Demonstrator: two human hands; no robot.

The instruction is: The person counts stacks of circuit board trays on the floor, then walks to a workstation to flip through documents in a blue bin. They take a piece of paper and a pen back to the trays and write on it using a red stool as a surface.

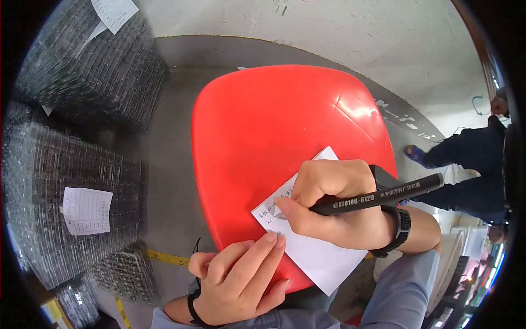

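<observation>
A white sheet of paper [323, 263] lies slanted on the red plastic seat [263, 126], with a few handwritten marks near its upper left edge. My right hand [339, 211] rests on the paper and pinches a black pen [383, 197]; its tip end is at the writing, partly hidden by my fingers. With fingers stretched out, my left hand [241, 279] lies over the seat's near edge, two fingertips touching the paper's left edge. A black watch [395, 230] is on my right wrist and a dark band on the left.
Tall stacks of clear plastic trays [71, 148] stand at the left, with a paper label [87, 211] on one. Yellow tape [167, 257] marks the grey floor. A pale wall [350, 27] runs behind the seat. Another person [466, 159] in dark clothes stands at the right.
</observation>
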